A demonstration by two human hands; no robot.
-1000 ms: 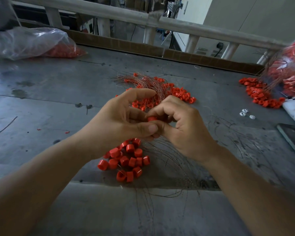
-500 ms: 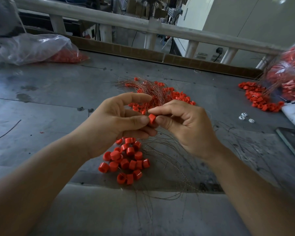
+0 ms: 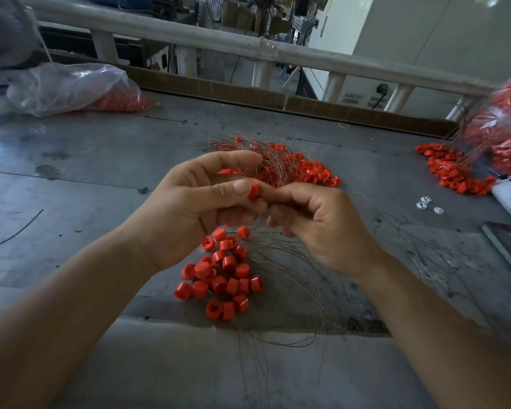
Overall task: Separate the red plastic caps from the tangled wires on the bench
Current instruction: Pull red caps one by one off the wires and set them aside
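Grey bench (image 3: pixel 101 178), caps and wires laid out across it.
My left hand (image 3: pixel 189 214) pinches one cap (image 3: pixel 252 188) under the thumb. My right hand (image 3: pixel 322 228), fingers curled, pinches its other side, both raised over the bench. Loose caps (image 3: pixel 222 276) lie heaped below my left hand, bare wires (image 3: pixel 292 261) just beside them, and the tangle (image 3: pixel 278 163) lies beyond.
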